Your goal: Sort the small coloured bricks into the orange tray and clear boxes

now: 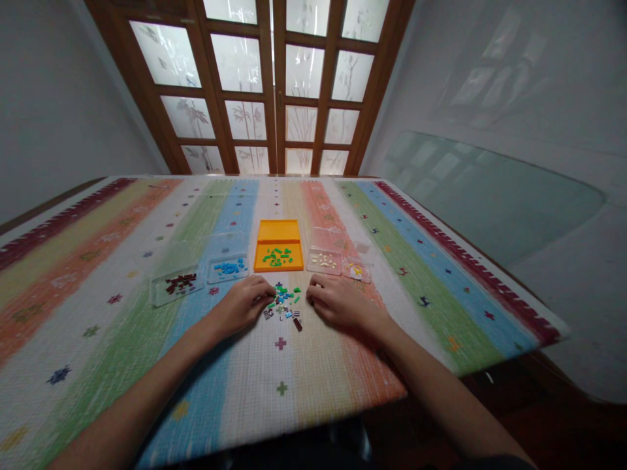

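A small mixed pile of toy bricks (283,297), green, blue, grey and brown, lies on the striped tablecloth between my hands. At the pile's left edge is my left hand (242,303), its fingers bent and pressed together at the tips; whatever may be in them is too small to make out. My right hand (336,300) rests on the cloth just right of the pile, fingers curled inward, their contents hidden. One dark brown brick (297,324) lies at the near side of the pile. Beyond the hands stands an open orange case (278,268) holding green bricks (278,256).
Left of the orange case are clear boxes with blue bricks (230,267) and dark brown bricks (181,283). To its right, clear boxes hold cream bricks (324,261) and yellow-and-white pieces (356,269). The tablecloth (281,408) ends at the table's near edge.
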Motion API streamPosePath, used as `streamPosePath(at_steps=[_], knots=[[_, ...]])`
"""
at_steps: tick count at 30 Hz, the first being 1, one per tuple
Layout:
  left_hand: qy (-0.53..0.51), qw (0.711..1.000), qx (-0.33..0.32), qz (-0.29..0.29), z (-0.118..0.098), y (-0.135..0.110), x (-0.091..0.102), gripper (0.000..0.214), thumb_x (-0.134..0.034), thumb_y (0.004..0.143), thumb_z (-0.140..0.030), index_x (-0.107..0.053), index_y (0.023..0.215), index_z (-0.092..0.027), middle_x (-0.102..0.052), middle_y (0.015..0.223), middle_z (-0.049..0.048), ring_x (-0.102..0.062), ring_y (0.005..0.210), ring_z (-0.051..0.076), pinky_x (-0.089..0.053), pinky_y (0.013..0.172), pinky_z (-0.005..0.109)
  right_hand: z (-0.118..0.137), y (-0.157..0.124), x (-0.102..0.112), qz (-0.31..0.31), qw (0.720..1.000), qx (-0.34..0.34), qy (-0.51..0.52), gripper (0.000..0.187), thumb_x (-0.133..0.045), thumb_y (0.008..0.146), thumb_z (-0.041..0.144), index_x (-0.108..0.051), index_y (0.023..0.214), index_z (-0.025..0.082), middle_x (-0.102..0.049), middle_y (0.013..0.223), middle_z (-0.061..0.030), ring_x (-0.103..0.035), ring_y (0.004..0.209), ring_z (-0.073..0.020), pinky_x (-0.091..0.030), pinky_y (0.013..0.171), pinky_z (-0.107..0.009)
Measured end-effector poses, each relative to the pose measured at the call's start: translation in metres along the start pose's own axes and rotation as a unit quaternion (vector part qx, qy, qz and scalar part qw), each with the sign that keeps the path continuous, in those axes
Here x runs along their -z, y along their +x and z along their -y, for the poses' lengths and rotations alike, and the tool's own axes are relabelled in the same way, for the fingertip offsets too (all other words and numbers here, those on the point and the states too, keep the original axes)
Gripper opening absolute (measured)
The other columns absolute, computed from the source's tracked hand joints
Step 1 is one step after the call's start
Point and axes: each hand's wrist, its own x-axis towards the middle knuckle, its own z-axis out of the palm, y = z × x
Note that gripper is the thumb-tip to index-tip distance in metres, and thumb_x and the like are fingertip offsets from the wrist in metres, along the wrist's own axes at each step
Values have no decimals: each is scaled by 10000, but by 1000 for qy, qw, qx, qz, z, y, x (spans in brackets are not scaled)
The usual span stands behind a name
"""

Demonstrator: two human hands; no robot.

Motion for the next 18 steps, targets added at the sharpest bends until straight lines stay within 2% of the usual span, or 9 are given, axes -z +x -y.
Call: streamPosePath(at_steps=[6,13,18], knots=[[27,999,-16,4,3,-1,-3,197,-509,983,-207,-704,987,-185,-667,938,89,-624,871,214,-522,802,363,-1,1,0,2,1000,1,-2,143,-519,913,110,-651,936,160,-641,984,-85,-499,769,-161,-318,673,-302],[57,998,-21,11,-1,-1,-3,221,-460,1000,-196,-667,923,-201,-625,919,82,-587,854,209,-509,775,351,-1,0,0,0,1000,6,-4,157,-510,905,101,-649,940,163,-642,986,-83,-497,768,-160,-325,680,-302],[65,997,-37,8,1,-4,-3,232,-447,1015,-203,-672,962,-183,-636,911,85,-592,834,205,-509,754,344,0,0,0,-5,1000,0,-6,141,-516,922,118,-649,924,164,-636,975,-84,-489,759,-161,-312,662,-307]])
